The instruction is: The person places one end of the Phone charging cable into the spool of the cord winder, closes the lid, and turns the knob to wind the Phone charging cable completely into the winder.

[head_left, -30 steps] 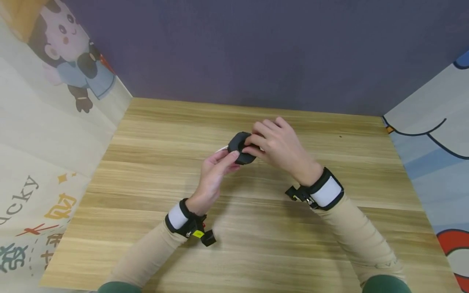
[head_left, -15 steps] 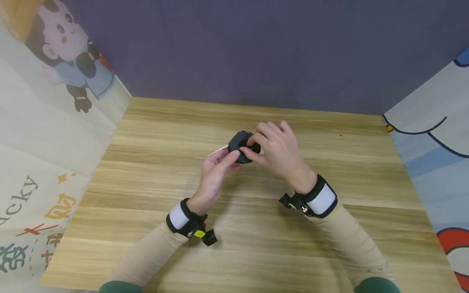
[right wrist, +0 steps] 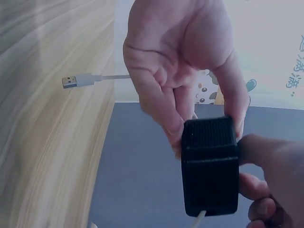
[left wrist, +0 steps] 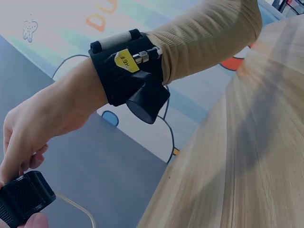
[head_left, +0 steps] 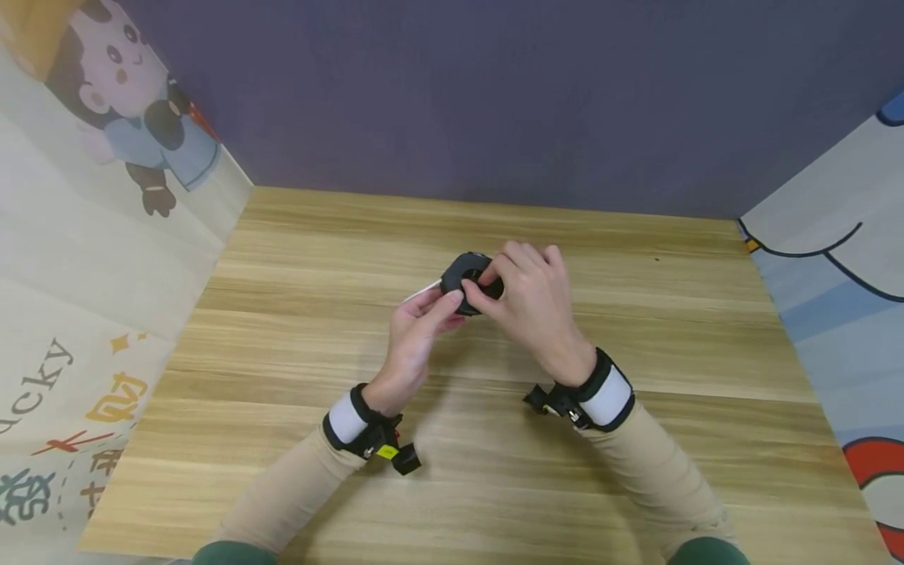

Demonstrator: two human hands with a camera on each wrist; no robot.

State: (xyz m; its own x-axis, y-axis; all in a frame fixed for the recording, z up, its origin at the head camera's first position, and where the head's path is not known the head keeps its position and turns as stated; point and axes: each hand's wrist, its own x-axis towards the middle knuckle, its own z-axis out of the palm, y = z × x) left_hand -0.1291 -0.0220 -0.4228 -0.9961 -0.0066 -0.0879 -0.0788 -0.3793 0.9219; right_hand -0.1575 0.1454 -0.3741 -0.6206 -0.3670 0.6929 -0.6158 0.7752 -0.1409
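Note:
A black octagonal cable winder (head_left: 454,272) with a round hollow centre is held above the table. My left hand (head_left: 415,331) grips its near left side, thumb on the upper face and fingers underneath. My right hand (head_left: 534,304) has its thumb and forefinger at the hollow, pinching the centre part; their exact contact is partly hidden. A white cable (head_left: 422,291) runs out past the left fingers. In the right wrist view, the winder (right wrist: 209,185) shows its textured edge, and a white USB plug (right wrist: 78,80) hangs beyond the left hand (right wrist: 180,42).
Below the hands lies a wood-grain table (head_left: 282,377). A dark purple-grey panel (head_left: 452,102) stands along its far edge, and cartoon-printed sheets (head_left: 63,235) rise at both sides. Both wrists wear black straps (head_left: 363,424) with small cameras.
My right hand and wrist have swung left and towards me while the thumb and forefinger stay at the hollow. My left hand and the winder have barely moved.

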